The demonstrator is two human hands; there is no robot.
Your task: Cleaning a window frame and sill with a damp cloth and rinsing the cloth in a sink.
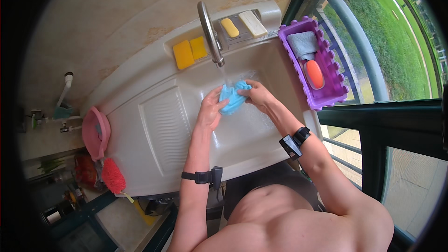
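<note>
Both hands grip a wet, bunched light-blue cloth (232, 102) over the basin of a beige laundry sink (241, 147). My left hand (210, 107) pinches the cloth's left side, thumb on top. At its upper right, my right hand (259, 94) holds it between thumb and fingers. Water runs from the curved metal faucet (211, 33) just behind the cloth and splashes in the basin. The fingers partly hide the cloth's edges.
A ribbed washboard (168, 126) lies left of the basin. Yellow sponges (183, 54), a yellow soap bar (230, 28) and a white bar (252, 23) sit along the back ledge. A purple basket (330, 73) stands right; a pink basin (94, 133) and red duster (113, 176) are left.
</note>
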